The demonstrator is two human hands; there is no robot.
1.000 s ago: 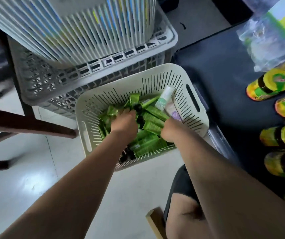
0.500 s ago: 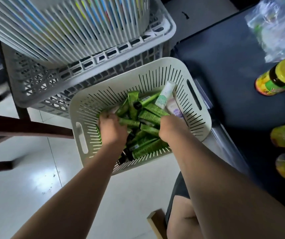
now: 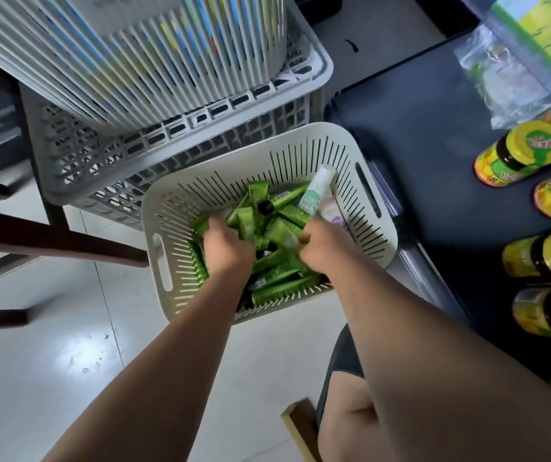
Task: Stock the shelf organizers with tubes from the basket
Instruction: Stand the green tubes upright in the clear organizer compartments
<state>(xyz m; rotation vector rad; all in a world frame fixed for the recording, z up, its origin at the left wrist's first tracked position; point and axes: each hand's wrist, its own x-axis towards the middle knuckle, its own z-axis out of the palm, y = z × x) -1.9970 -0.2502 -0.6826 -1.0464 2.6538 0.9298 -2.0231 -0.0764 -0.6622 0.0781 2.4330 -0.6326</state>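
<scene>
Cream slotted basket [image 3: 300, 136]: holds green tubes [image 3: 280, 290], heaped loose. Left hand [image 3: 227, 250], right hand [image 3: 322, 250]: sunk in heap, fingers hidden, grip not tellable. Risk: overfull handfuls shed tubes onto floor [image 3: 50, 361]; white tube [image 3: 317, 191], 1 o'clock, swept along.

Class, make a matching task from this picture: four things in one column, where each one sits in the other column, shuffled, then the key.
1 green tubes
2 white tube
3 yellow-lidded jars
4 grey crate

A on the dark shelf, at the right
B behind the cream basket
C heaped inside the cream basket
D propped against the cream basket's far wall

Pairs: 1-C, 2-D, 3-A, 4-B
</scene>
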